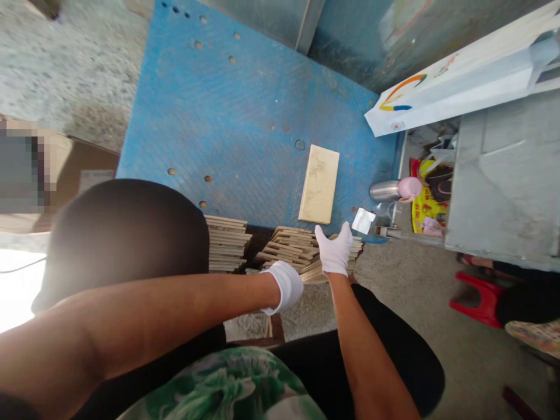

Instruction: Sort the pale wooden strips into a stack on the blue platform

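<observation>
The white-gloved left hand (284,286) is at the near side of the stacked thin boards (286,249), its fingers out of sight, while the gloved right hand (335,251) spreads thumb and fingers over their right end. A pale wooden piece (319,184) lies flat on the blue table (227,122), left of a silver packet (363,221) and a flask (385,191).

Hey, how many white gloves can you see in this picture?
2: one glove on the left hand, its fingers hidden; another on the right hand, by the blue table.
</observation>
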`<state>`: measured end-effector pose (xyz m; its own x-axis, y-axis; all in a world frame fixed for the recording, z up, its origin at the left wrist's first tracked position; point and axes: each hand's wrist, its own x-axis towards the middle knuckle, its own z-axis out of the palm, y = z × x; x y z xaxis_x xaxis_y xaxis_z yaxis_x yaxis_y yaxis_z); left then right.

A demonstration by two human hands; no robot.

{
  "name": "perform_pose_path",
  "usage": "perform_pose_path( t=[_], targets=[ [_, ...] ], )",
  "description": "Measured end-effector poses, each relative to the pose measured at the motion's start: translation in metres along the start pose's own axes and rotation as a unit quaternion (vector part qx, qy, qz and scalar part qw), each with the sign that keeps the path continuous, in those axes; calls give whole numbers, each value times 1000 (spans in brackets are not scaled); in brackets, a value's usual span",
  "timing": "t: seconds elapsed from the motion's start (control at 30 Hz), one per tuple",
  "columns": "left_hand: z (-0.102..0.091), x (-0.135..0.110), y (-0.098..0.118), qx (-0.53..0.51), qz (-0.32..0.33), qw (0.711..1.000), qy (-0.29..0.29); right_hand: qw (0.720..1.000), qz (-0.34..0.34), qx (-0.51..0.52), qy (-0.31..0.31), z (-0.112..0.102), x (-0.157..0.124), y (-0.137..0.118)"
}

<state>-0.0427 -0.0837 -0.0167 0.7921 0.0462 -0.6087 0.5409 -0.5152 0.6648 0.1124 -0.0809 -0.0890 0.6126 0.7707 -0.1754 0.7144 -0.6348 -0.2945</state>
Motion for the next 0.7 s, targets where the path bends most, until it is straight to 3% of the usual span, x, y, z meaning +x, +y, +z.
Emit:
perform_pose_path(
  t=[0.1, 0.23, 0.4, 0.57, 0.7],
  targets=[
    [-3, 1, -1, 24, 9, 998, -59, 999, -41, -10, -24, 10, 16, -26],
    [-8, 1, -1, 34, 22, 996, -79, 995, -21, -69, -70, 21, 33, -51],
    [-7, 1, -2, 18, 15, 998, -65, 987, 22, -122, -106, 32, 45, -62],
    [-8, -2, -3, 14, 13, 999, -36, 985, 29, -136, -100, 35, 47, -69],
    [-11, 0, -2, 5, 8, 999, -52, 982, 40, -149, -107, 32, 47, -75]
  ],
)
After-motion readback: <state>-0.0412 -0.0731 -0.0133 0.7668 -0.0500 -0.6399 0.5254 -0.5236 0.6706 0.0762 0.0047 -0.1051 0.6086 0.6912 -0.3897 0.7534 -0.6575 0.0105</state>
